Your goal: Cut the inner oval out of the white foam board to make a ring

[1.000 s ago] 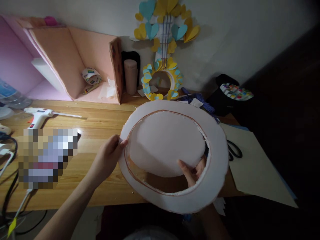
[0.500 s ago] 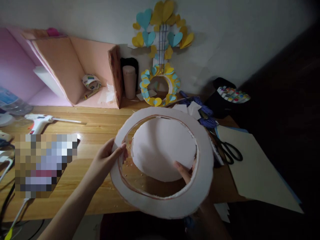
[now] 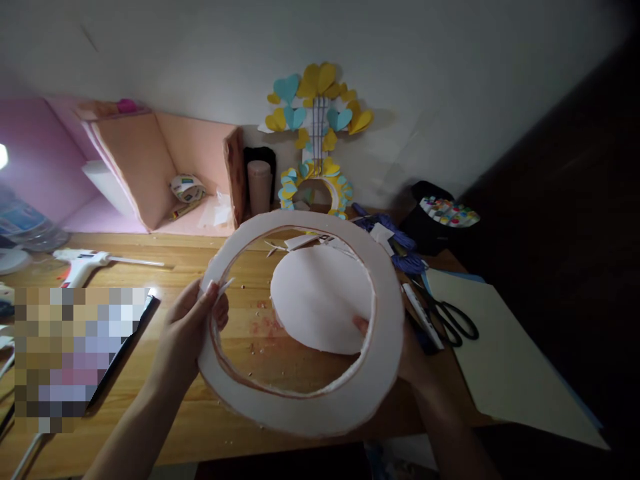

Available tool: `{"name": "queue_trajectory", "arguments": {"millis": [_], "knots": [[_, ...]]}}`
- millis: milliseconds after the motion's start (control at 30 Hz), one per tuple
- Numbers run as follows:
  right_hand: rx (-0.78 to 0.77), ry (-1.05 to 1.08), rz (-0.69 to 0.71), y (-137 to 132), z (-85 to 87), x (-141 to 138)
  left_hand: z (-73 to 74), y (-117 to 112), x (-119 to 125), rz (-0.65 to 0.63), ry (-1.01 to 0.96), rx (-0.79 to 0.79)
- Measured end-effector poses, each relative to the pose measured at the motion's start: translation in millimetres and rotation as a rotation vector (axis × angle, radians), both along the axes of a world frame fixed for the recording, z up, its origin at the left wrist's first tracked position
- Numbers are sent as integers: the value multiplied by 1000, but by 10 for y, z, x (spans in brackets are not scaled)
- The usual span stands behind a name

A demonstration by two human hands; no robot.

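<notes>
My left hand (image 3: 193,320) is closed on the left side of a large white board ring (image 3: 300,417), thumb on top and fingertips curled through the opening. A small white sliver (image 3: 227,287) sticks out by its thumb. The ring is tilted above the table, its inner edge rough. Through its opening shows a white disc (image 3: 320,297) near the tabletop. My right hand (image 3: 361,325) is mostly hidden behind the ring; its thumb rests on the disc's right edge, pinching it, with the other fingers out of sight.
A hot glue gun (image 3: 83,262) and a tablet-like device (image 3: 123,347) lie left on the wooden table (image 3: 240,427). Scissors (image 3: 453,320), a marker (image 3: 423,313) and card sheets (image 3: 500,353) are right. Behind stand a guitar-shaped paper decoration (image 3: 320,133), pink box shelves (image 3: 195,143) and a marker case (image 3: 440,217).
The ring has shifted slightly left with my left hand. The disc looks smaller and lower, my right thumb nearer its edge. The camera view has tilted upward.
</notes>
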State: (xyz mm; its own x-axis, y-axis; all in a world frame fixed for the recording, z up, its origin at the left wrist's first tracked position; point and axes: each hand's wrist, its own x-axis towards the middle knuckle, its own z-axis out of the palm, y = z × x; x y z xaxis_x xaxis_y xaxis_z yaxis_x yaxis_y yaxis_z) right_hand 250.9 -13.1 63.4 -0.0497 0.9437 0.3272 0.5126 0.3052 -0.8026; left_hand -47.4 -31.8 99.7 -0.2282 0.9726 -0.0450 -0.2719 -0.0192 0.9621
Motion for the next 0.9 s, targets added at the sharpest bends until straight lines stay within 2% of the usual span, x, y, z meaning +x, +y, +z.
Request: {"name": "queue_trajectory", "arguments": {"millis": [67,233,367,533,700,800,900], "knots": [[47,-39,95,87,80,62,27,5,-20,28,-24,28],[15,-72,306,276,311,219,133,-17,-71,95,-46,75],[42,-52,347,317,366,289,187,-31,-73,113,-57,82],[-9,-28,148,305,320,378,214,-22,-197,274,-146,94],[-94,308,-91,432,109,456,185,-102,-403,319,-132,-19],[-84,452,-215,596,-96,502,38,-174,-443,305,-94,-106],[-83,423,-342,775,-261,596,-181,-221,-415,250,-39,-142]]}}
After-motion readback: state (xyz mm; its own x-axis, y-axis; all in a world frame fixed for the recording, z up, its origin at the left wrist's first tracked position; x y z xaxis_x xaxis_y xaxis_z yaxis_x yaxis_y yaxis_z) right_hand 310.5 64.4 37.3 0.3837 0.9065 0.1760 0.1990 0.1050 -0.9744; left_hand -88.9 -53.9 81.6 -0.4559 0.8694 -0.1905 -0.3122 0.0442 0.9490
